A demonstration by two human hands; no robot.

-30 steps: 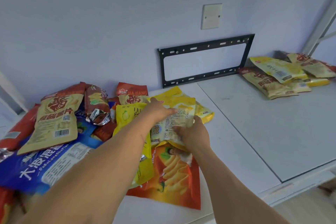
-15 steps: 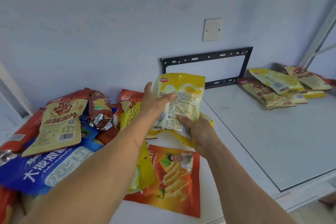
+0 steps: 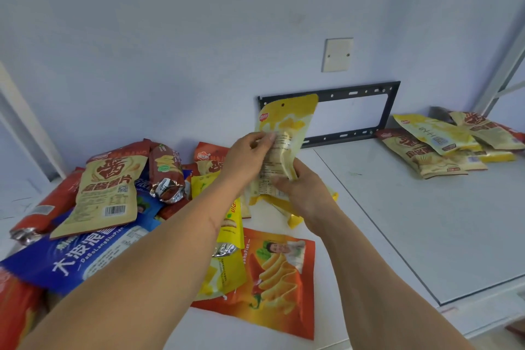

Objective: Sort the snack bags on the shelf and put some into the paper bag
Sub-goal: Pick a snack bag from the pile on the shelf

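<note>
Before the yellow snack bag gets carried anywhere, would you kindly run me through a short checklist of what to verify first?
1. Grip on the yellow snack bag: ok; the left hand pinches its side and the right hand grips its lower end.
2. Bag clear of the heap: ok; it is held upright above the shelf.
3. Matching pile at the far right: ok; similar yellow bags already lie there.
4. Path to that pile: ok; bare shelf lies between.
5. Paper bag in place: cannot tell; none is in view.
6. Label side readable: ok; the printed back faces the camera.
</note>
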